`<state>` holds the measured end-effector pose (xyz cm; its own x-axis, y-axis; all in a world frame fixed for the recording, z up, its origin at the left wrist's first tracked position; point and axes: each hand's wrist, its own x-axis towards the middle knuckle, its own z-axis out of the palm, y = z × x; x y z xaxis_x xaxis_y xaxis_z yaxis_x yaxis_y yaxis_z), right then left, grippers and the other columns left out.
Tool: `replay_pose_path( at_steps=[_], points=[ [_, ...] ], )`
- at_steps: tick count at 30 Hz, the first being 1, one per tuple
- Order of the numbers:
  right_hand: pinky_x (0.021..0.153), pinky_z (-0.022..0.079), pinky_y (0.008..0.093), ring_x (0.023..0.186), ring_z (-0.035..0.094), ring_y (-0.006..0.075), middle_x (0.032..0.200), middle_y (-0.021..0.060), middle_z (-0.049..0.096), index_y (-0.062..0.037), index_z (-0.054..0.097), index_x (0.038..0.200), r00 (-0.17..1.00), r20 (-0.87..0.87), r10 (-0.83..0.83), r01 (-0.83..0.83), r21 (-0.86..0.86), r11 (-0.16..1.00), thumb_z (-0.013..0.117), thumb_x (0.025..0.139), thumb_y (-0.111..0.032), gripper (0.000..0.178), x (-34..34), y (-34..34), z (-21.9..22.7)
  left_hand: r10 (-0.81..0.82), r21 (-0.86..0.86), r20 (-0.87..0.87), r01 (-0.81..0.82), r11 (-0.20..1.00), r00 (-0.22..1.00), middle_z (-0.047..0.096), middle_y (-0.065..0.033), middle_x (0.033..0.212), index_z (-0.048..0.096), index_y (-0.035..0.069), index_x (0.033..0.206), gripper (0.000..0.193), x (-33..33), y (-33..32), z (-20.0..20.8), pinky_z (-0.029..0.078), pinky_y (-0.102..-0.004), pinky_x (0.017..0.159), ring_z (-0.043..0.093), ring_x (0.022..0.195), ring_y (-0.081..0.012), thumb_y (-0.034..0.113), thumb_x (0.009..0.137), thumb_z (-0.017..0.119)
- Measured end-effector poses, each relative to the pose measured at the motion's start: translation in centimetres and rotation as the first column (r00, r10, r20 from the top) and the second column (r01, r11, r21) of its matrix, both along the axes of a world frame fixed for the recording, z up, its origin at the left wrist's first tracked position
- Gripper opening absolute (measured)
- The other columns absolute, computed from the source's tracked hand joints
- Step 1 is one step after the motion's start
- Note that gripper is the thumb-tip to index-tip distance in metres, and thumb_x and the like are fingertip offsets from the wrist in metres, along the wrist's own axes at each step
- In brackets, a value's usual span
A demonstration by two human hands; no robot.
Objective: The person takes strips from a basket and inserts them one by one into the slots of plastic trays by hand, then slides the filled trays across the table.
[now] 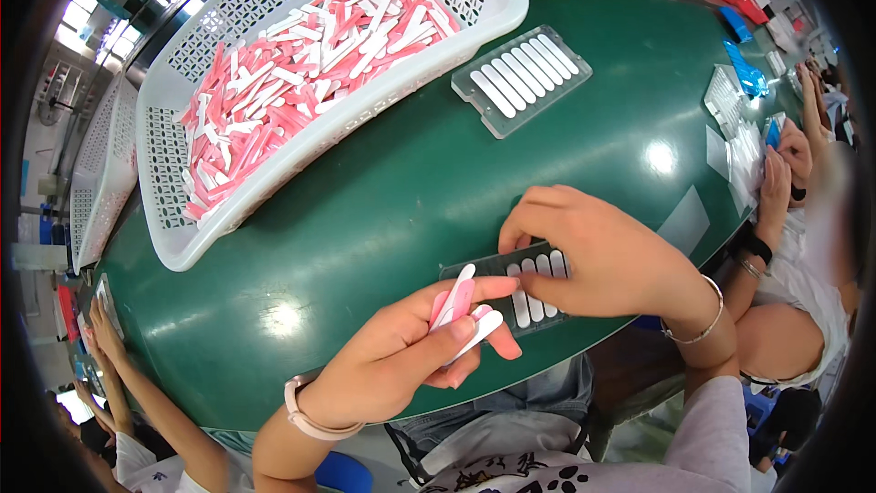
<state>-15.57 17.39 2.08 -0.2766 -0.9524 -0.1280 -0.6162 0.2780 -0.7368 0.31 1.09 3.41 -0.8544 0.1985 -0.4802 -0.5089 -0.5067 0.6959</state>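
Note:
My left hand (401, 338) is closed around a small fan of flat pink and white round-ended strips (464, 306) that look like mini nail files. Just right of it lies a clear slotted tray (474, 267) with several white strips (537, 288) side by side in its slots. Over the right part of this tray, my right hand (593, 246) has its fingers curled, thumb low on the strips. It hides part of the tray, and what its fingertips hold, if anything, does not show. A second clear tray (497, 125), filled with a row of white strips, rests farther back.
A large white perforated basket (338, 128) heaped with pink and white strips (310, 64) stands at the back left of the green table (383, 192). At right, a co-worker's hands (780, 169) are beside clear trays and blue pieces. Another person's hands (105, 333) are at left.

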Motion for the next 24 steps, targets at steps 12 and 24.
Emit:
replay_pose_path(
  at_steps=[12,24],
  points=[
    [0.061,0.048,0.0327,0.07,0.061,0.0235,0.079,0.0129,0.062,0.0005,0.063,0.087,0.957,0.285,-0.045,0.113,-0.224,0.968,0.064,0.08,-0.011,0.013,2.8,-0.8,2.6,-0.132,-0.031,-0.126,0.13,0.991,0.983,0.061,-0.0078,0.099,0.046,0.0,0.116,0.027,0.4,0.3,-0.3,0.035,-0.0191,0.054,0.037,0.061,-0.0045,0.021,0.101,0.036],
    [0.056,0.046,0.0232,0.065,0.06,0.0098,0.08,0.0073,0.067,0.0016,0.063,0.086,0.795,0.525,-0.303,0.362,-0.011,0.932,0.062,0.087,-0.008,0.01,3.0,0.5,1.3,-0.045,-0.13,0.062,0.053,0.99,0.997,0.051,-0.0006,0.077,0.052,0.0,0.112,0.029,0.7,0.7,-0.5,0.025,-0.0179,0.05,0.032,0.057,-0.0043,0.025,0.099,0.043]
  ],
)
